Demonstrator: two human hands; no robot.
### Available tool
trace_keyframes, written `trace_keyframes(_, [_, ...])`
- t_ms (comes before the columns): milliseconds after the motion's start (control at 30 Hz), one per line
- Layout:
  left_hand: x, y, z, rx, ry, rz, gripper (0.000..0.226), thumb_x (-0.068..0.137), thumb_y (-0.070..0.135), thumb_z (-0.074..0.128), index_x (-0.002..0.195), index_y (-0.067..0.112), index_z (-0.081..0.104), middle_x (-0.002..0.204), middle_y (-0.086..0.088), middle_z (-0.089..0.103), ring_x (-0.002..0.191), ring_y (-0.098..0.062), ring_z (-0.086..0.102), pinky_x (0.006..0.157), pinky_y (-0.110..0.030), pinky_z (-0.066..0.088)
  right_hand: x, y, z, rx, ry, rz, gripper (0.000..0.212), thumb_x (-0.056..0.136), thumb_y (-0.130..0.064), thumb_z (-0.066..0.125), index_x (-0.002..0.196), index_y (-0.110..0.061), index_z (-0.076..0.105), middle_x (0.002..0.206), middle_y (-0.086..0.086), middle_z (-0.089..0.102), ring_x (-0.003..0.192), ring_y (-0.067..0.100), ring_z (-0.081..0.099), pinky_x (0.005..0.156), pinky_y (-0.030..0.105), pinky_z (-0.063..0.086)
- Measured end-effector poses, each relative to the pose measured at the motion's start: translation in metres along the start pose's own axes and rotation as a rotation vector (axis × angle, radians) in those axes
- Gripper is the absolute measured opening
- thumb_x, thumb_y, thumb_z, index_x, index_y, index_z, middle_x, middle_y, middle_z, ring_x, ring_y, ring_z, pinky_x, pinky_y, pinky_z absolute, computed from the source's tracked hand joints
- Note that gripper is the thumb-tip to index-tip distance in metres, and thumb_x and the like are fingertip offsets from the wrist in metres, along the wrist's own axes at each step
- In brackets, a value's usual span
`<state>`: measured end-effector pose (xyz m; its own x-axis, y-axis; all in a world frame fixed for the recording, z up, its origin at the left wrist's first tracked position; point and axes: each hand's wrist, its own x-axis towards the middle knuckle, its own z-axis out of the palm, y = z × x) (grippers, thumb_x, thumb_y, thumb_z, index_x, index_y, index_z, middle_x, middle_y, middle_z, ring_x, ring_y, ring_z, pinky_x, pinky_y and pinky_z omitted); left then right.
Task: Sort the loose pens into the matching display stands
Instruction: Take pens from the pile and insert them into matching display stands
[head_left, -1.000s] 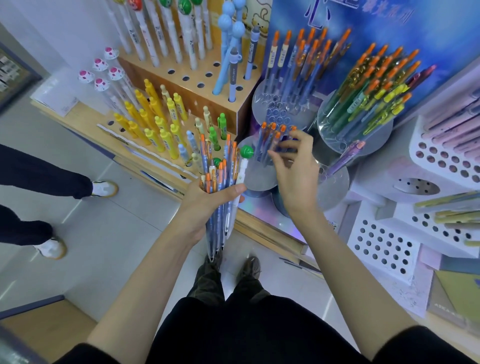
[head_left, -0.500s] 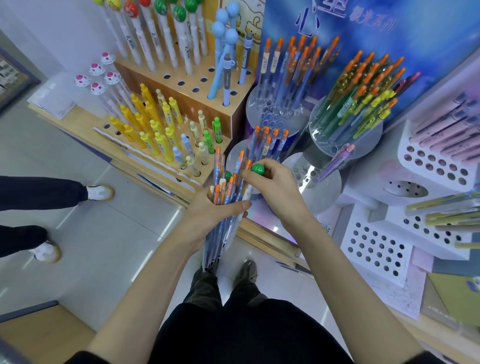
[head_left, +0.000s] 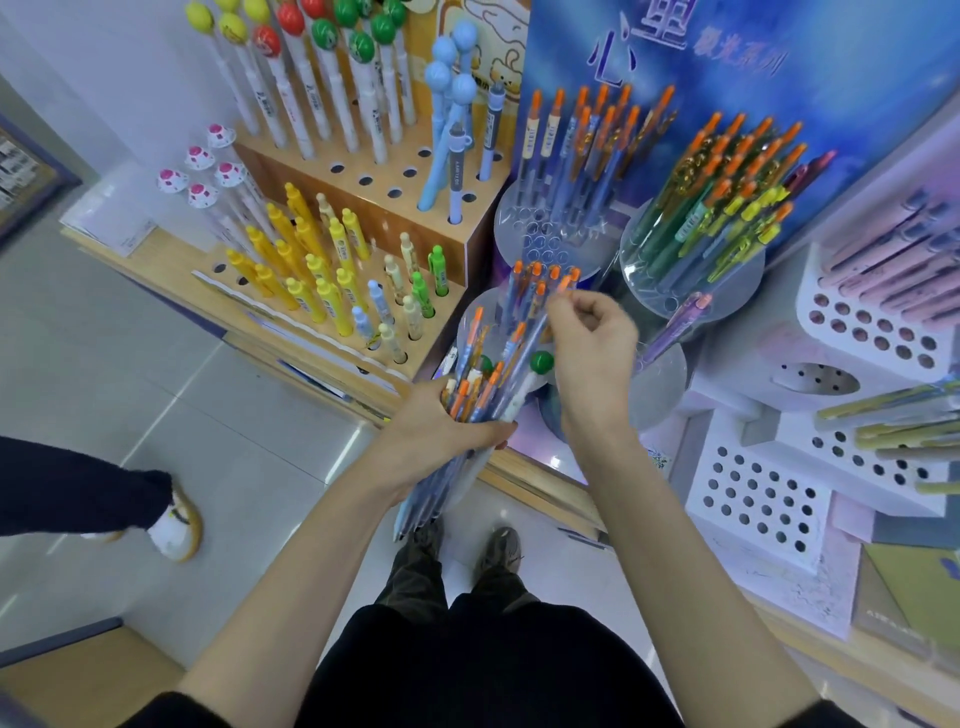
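1. Holding a bundle of loose pens (head_left: 478, 387) upright, the left hand (head_left: 436, 431) has its grip wrapped fully round the barrels, just off the front edge of the desk (head_left: 524, 480).
2. The right hand (head_left: 592, 353) has a narrow grip, pinching the top of one orange-capped blue pen (head_left: 532, 335). The pen's lower end sits among the bundle.
3. A clear round stand (head_left: 466, 318) sits just behind the bundle, near the desk's front edge, and holds a few matching orange-capped pens.
4. To do this step well, I would draw the pen out along its own length while the left grip stays firm, so the neighbouring pens do not ride up. Then I would aim the tip at a free hole.
5. A green ball-topped pen (head_left: 541, 361) in the bundle probably belongs elsewhere.
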<state>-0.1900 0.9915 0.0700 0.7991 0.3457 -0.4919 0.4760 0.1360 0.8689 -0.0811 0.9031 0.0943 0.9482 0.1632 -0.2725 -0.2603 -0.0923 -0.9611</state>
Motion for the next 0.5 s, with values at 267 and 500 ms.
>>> trace_keyframes(267, [0.001, -0.010, -0.014, -0.159, 0.153, -0.085, 0.019, 0.076, 0.001, 0.074, 0.092, 0.007, 0.065, 0.076, -0.006, 0.070, 0.064, -0.016, 0.068, 0.064, -0.024, 0.055, 0.022, -0.014, -0.030, 0.022, 0.068, -0.287, 0.016, 0.092, -0.011, 0.057, 0.084, -0.020, 0.048, 0.082, 0.010, 0.066, 0.068, 0.020, 0.061, 0.061, 0.020, 0.045])
trace_keyframes(500, [0.008, -0.002, -0.019, -0.202, 0.248, -0.033, 0.020, 0.077, 0.008, 0.075, 0.095, 0.013, 0.066, 0.074, 0.002, 0.072, 0.066, -0.013, 0.070, 0.068, -0.027, 0.054, 0.024, 0.007, -0.038, -0.186, 0.059, -0.340, 0.012, 0.088, -0.021, 0.067, 0.088, -0.020, 0.054, 0.078, 0.000, 0.061, 0.065, 0.012, 0.068, 0.070, 0.036, 0.056])
